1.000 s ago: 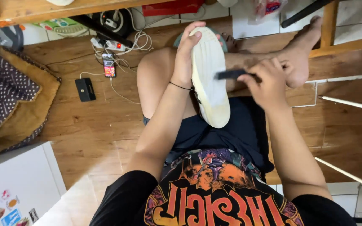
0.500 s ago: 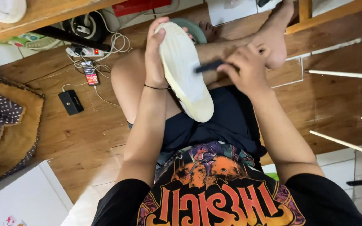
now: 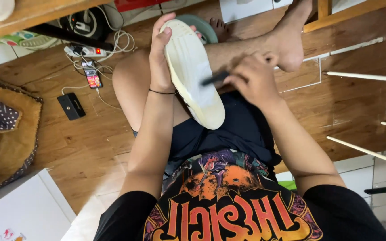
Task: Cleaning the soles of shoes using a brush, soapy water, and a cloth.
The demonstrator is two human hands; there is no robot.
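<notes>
Head view looks straight down on a person sitting cross-legged on a wooden floor (image 3: 90,147). Left hand (image 3: 161,62) is wrapped around the far end of a pale shoe (image 3: 193,73), fingers curled over the edge, sole turned up and resting over the lap. Right hand (image 3: 253,80) is closed around a dark brush (image 3: 215,79), its tip touching the middle of the sole. Looks like the scrubbing stage, with the brush working across the sole's midsection. Next stroke calls for a firm hold on the shoe and steady pressure toward the near heel end. Off to the left lie a power strip (image 3: 83,51), a phone (image 3: 93,76) and a black adapter (image 3: 71,106), well apart from the hands.
</notes>
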